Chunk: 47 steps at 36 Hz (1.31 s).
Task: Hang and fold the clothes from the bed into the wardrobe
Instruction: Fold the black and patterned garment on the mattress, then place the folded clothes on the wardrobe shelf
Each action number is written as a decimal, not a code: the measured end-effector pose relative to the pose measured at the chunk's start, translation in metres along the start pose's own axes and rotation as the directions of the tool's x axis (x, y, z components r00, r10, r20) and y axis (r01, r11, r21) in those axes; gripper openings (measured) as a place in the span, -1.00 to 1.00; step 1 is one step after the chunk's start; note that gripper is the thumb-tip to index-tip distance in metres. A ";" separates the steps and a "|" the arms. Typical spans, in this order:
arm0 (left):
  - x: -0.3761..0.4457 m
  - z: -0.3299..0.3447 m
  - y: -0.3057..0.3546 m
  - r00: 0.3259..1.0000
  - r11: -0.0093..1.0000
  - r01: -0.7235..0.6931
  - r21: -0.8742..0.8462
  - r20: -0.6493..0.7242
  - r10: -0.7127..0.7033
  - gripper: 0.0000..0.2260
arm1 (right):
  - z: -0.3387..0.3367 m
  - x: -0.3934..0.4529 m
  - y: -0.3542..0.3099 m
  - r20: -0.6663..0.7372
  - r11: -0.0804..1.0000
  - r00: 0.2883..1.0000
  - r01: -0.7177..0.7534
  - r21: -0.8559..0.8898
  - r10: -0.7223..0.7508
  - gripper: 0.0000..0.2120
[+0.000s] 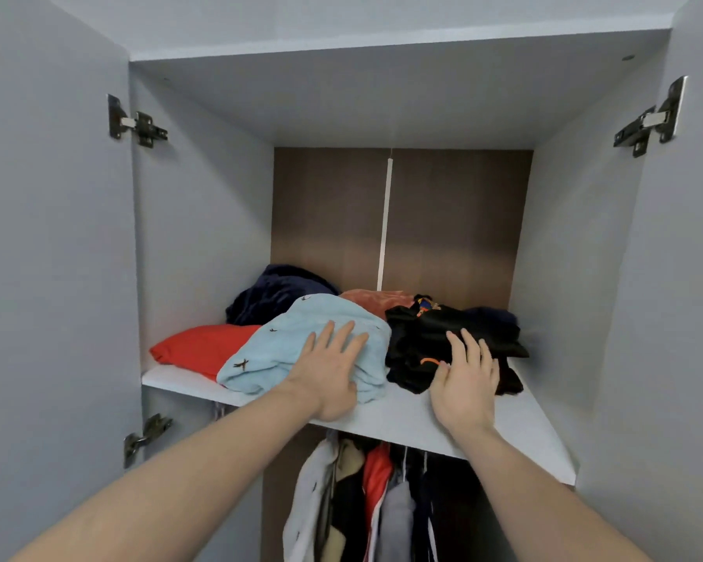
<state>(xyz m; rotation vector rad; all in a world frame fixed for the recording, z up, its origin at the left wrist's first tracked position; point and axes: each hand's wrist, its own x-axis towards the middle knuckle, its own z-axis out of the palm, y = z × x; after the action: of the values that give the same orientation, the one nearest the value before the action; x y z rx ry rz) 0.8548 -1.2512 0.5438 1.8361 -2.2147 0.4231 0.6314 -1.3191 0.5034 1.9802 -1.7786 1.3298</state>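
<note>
Head view, wardrobe (204, 204) interior, both doors swung wide, metal hinges (139, 123) showing on each side.

Nearest: two bare forearms reaching up and in from the lower corners.

Below the shelf: hanging clothes (378, 500) packed on a rail, among them a pale grey piece with small dark marks, a red one, a grey one and several dark ones.

Shelf (402, 415), pale board, front edge bare between the two wrists.

Left hand (333, 379): fingers straight and spread, palm pressed flat on the folded light-blue garment (285, 350), which carries small dark motifs and sits at the shelf's middle front.

Right hand (465, 379): fingers straight and slightly apart, laid on the front of the black garment pile (431, 334), which sits at the shelf's right and shows an orange mark and a small coloured patch.

Left of the blue piece, touching it: folded red garment (195, 346).

Behind: crumpled navy garment (277, 294) at back left; salmon-pink garment (374, 298) at back centre, partly hidden.

Farthest: brown back panel (325, 212) with a white vertical strip (385, 221) down its middle.
</note>
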 end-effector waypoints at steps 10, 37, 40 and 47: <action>-0.156 -0.041 -0.062 0.943 0.945 0.325 -0.042 -0.059 -0.327 -0.31 | 0.006 -0.061 -0.136 -0.061 0.783 0.982 0.181 0.596 -0.181 -0.59; -0.817 -0.163 0.145 0.084 0.088 0.996 -0.009 -0.229 -0.970 -0.46 | -0.226 -0.566 -0.380 0.039 -0.047 0.243 -0.336 0.941 -0.969 -0.53; -0.879 -0.173 0.210 -0.083 -0.087 0.996 0.003 -0.254 -0.963 -0.49 | -0.271 -0.628 -0.379 -0.027 -0.070 0.115 -0.392 0.917 -0.993 -0.54; -0.983 -0.197 0.358 -0.409 -0.421 0.907 -0.022 -0.295 -0.864 -0.50 | -0.371 -0.756 -0.369 -0.206 -0.090 -0.181 -0.502 0.860 -0.962 -0.52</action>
<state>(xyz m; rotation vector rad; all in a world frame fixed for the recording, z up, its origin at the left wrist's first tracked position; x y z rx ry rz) 0.6855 -0.2186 0.3499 2.7340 0.4245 0.3573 0.8483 -0.4378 0.3556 -1.8161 -0.8425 -0.0294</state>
